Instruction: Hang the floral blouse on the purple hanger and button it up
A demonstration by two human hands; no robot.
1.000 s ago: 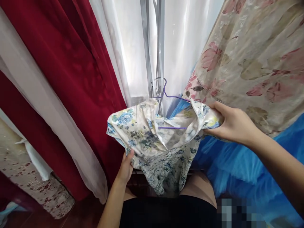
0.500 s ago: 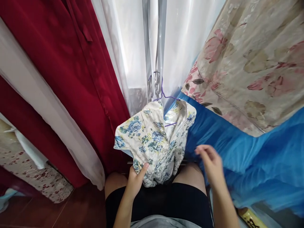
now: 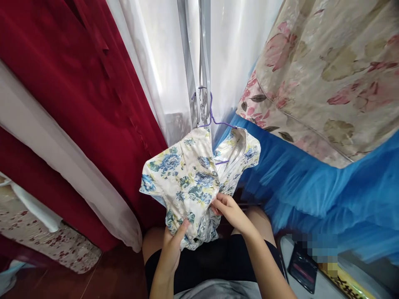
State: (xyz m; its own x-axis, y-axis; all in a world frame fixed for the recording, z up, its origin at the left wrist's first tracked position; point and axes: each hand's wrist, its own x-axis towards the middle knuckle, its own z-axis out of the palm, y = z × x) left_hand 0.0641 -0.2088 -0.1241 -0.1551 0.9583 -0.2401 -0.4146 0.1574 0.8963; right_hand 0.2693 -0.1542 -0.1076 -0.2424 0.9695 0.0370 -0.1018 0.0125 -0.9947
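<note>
A white blouse with blue and yellow flowers (image 3: 187, 166) hangs in front of me on a purple wire hanger (image 3: 222, 123). The hanger hooks onto a metal chain (image 3: 202, 109) between hanging grey straps. Low on the blouse's left side, my left hand (image 3: 173, 243) grips the cloth, thumb on top and fingers hidden beneath. My right hand (image 3: 229, 211) pinches the cloth at the front opening, just below the neckline. The blouse's lower end is bunched above my lap.
Dark red curtains (image 3: 93, 104) and a white curtain (image 3: 156, 62) hang at left and behind. On the right are a floral cloth (image 3: 311, 83) and blue tulle (image 3: 296, 187). A phone (image 3: 303, 268) and a yellow package (image 3: 346, 282) lie on a pale surface at lower right.
My right hand has come in from the right and taken hold of the blouse's front edge. My left hand keeps its grip. The blouse has shifted slightly left.
</note>
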